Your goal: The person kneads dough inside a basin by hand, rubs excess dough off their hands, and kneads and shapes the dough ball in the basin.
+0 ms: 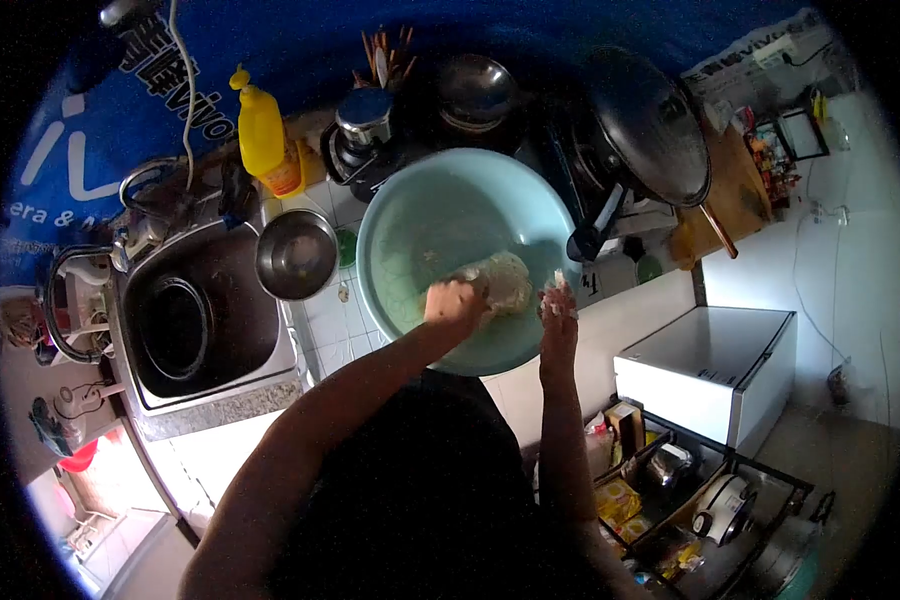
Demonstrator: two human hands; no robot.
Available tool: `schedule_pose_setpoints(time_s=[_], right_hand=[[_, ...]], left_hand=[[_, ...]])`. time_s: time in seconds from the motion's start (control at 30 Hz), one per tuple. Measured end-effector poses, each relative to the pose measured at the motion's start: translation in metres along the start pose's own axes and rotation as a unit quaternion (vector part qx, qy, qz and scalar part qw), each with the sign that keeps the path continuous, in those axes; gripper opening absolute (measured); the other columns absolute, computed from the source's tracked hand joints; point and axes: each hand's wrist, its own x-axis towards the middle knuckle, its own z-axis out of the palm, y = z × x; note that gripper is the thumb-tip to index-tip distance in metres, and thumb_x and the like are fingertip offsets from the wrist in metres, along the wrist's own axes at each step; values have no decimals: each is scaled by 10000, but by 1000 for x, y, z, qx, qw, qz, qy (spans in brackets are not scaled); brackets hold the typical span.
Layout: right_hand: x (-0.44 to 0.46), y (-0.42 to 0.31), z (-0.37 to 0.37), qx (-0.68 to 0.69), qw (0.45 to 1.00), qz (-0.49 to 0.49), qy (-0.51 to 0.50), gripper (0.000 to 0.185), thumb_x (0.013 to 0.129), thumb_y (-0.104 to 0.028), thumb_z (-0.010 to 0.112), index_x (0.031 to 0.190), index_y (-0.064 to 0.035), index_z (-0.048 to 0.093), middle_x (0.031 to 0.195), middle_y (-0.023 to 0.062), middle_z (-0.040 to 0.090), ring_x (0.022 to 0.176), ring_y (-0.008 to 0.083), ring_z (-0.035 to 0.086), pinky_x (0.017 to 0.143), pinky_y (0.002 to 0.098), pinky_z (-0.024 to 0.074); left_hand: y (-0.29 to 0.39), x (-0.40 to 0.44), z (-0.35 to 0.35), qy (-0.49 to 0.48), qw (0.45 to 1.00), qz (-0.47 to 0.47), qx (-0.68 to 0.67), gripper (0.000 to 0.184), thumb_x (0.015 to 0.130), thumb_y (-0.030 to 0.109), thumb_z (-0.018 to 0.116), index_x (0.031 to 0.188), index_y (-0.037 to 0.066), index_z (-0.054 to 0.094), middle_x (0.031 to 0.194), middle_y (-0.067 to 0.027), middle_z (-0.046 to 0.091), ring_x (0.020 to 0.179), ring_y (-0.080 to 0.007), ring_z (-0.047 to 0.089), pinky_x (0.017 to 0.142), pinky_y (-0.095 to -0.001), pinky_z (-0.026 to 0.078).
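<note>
- Head view: a pale, lumpy mound of dough (510, 284) lies toward four o'clock inside a wide, round, light-blue plastic basin (395, 205).
- The left hand (455, 306), toward six o'clock in the basin, is curled into a loose fist against the dough; whether the fingertips grip any is hidden.
- The right hand (558, 312), at the four o'clock rim, has its fingers mostly extended, smeared with white dough, with nothing else visible in it.
- Toward three o'clock, the black handle of a large, dark, round metal pan (655, 130) ends just beside the rim; a sideways shove on the basin could knock it.
- At nine o'clock, a round steel bowl (297, 254) stands between basin and sink (240, 345); a leftward slide could nudge it.
- Hard one-sided pressing might skid the basin on the white-tiled surface (332, 322).
</note>
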Motion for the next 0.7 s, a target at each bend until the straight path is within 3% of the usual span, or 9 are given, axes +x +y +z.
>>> schedule_pose_setpoints(time_s=[0.07, 0.2, 0.27, 0.3, 0.4, 0.43, 0.5, 0.6, 0.7], right_hand=[[0, 4, 0, 35, 999, 17, 34, 436, 896, -246, 452, 1271, -38, 370, 1233, 97, 426, 1119, 207, 438, 951, 338, 337], [7, 6, 12, 195, 976, 44, 88, 394, 892, -216, 455, 1235, -27, 414, 1182, 100, 462, 1072, 198, 463, 929, 326, 352], [19, 6, 16, 30, 998, -18, 54, 349, 874, -165, 476, 1190, -19, 461, 1099, 97, 502, 1002, 181, 492, 875, 304, 385], [25, 23, 28, 190, 979, -18, 78, 314, 853, -110, 489, 1151, -10, 492, 1039, 98, 520, 945, 173, 508, 824, 284, 409], [30, 11, 37, 184, 981, -24, 54, 330, 847, -95, 492, 1164, -6, 477, 1040, 101, 516, 941, 182, 510, 811, 279, 417], [43, 33, 37, -54, 988, -139, 36, 352, 847, -104, 492, 1184, -6, 457, 1057, 117, 512, 965, 187, 504, 828, 281, 411], [44, 14, 39, -71, 987, -140, 45, 367, 850, -111, 489, 1196, 0, 439, 1075, 124, 506, 983, 195, 501, 839, 287, 407], [42, 18, 41, -72, 983, -164, 33, 399, 846, -111, 501, 1213, 13, 407, 1115, 141, 492, 1021, 210, 491, 860, 302, 399], [46, 20, 48, -76, 974, -212, -1, 408, 827, -82, 539, 1207, 5, 415, 1179, 195, 447, 1078, 288, 459, 904, 357, 374]], left_hand=[[-1, 8, -6, -7, 996, 37, 84, 364, 786, 403, 528, 960, 102, 636, 968, -110, 607, 948, -255, 523, 776, -422, 408], [-6, 20, 18, 8, 985, -43, 164, 577, 747, 521, 535, 1209, 178, 494, 1307, -93, 386, 1228, -325, 270, 966, -518, 231], [-10, 28, 24, -25, 984, -54, 171, 674, 727, 578, 518, 1264, 182, 422, 1347, -90, 318, 1240, -324, 255, 976, -522, 217], [-11, 31, 24, -54, 981, -66, 173, 774, 707, 636, 502, 1319, 187, 349, 1387, -87, 251, 1251, -324, 240, 986, -525, 203], [-10, 24, 27, 123, 983, 6, 134, 585, 684, 487, 609, 1110, 99, 502, 1097, -138, 503, 1121, -285, 406, 928, -433, 326], [-29, 36, 47, 124, 983, 8, 135, 585, 684, 487, 609, 1110, 99, 502, 1097, -138, 503, 1121, -285, 406, 928, -433, 326], [-80, 75, 96, 173, 967, 142, 119, 571, 658, 478, 656, 1060, 97, 515, 1061, -146, 517, 1125, -278, 410, 927, -438, 326], [-53, 57, 28, -35, 996, 83, 15, 542, 618, 430, 719, 1023, 127, 524, 1037, -141, 526, 1123, -270, 408, 914, -432, 340], [-36, 38, 23, 113, 989, 50, 79, 511, 595, 383, 749, 980, 129, 529, 985, -120, 542, 1037, -266, 468, 867, -401, 385]])
